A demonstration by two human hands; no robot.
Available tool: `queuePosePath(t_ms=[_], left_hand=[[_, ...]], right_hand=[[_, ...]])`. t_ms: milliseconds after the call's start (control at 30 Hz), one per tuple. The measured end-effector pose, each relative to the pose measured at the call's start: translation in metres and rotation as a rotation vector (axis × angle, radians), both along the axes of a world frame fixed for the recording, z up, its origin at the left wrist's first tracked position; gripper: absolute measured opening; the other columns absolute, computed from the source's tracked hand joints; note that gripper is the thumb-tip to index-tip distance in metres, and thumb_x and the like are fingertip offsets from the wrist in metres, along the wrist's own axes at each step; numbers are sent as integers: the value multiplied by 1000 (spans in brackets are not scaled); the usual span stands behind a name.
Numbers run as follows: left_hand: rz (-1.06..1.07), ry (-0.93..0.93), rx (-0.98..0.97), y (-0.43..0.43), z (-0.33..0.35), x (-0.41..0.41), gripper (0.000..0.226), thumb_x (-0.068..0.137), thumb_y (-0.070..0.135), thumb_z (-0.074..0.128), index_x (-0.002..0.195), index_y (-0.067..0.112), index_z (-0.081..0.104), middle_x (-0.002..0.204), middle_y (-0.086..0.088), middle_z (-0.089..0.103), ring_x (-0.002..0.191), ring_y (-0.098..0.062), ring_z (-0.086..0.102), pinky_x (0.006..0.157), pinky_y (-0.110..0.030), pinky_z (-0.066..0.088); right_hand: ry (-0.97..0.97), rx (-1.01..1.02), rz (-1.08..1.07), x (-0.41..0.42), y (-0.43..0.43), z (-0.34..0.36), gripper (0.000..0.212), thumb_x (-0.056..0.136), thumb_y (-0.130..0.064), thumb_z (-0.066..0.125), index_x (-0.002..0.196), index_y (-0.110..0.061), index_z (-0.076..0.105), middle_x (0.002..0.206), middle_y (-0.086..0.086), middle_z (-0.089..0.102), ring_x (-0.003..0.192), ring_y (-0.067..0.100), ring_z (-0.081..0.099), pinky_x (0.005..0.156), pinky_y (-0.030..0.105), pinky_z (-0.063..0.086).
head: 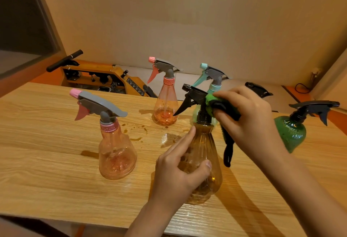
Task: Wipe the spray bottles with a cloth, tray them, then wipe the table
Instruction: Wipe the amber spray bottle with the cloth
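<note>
left hand (176, 169): grips the amber bottle's body, fingers wrapped round it, index finger lying up toward the neck, thumb across the near side
right hand (251, 122): fingers curled on the cloth, pressing it onto the back of the amber bottle's black spray head
amber bottle (205, 142): upright at the near-centre of the table, between both hands, nozzle pointing left; cannot tell if the base touches the top
cloth (228, 148): green and black, bunched at the spray head under the right fingers, a dark loop hanging down beside the bottle's right shoulder
near pink bottle (117, 152): upright on the table, left of the amber one, apart from it, grey head with pink trigger
far pink bottle (166, 105): upright toward the far edge, behind the amber bottle's trigger
teal bottle (213, 78): behind the amber bottle's head and the cloth, only its top shows
green bottle (290, 133): right side, black head, partly hidden by the right forearm
table (47, 142): light wood grain
spills (136, 139): brown drops and smears on the top between the pink bottles
orange machine (105, 75): behind the table's far edge, black handle sticking out left
</note>
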State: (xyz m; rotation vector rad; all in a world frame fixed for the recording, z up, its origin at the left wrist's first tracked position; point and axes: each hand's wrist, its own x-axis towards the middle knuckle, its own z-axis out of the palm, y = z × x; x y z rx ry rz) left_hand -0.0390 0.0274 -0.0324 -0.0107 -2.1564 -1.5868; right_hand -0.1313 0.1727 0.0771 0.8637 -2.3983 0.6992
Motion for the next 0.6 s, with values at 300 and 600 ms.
queuePosePath(t_ms=[300,600], left_hand=[[-10,3,-15,0,-1,1,76,77,48,72,142,66,37,145,18,59,136,0,51,109,-34,50],[-8,9,1,-1,-2,2,73,77,46,73,142,61,45,140,19,62,132,1,55,104,-24,50]], right_hand=[[3,-110,-53,3,2,-6,34,89,-18,73,122,-14,71,106,-3,64,97,7,55,83,-3,34],[13,-226,-83,19,5,-27,34,86,-12,74,120,-12,71,104,-5,61,95,0,50,86,-1,35]])
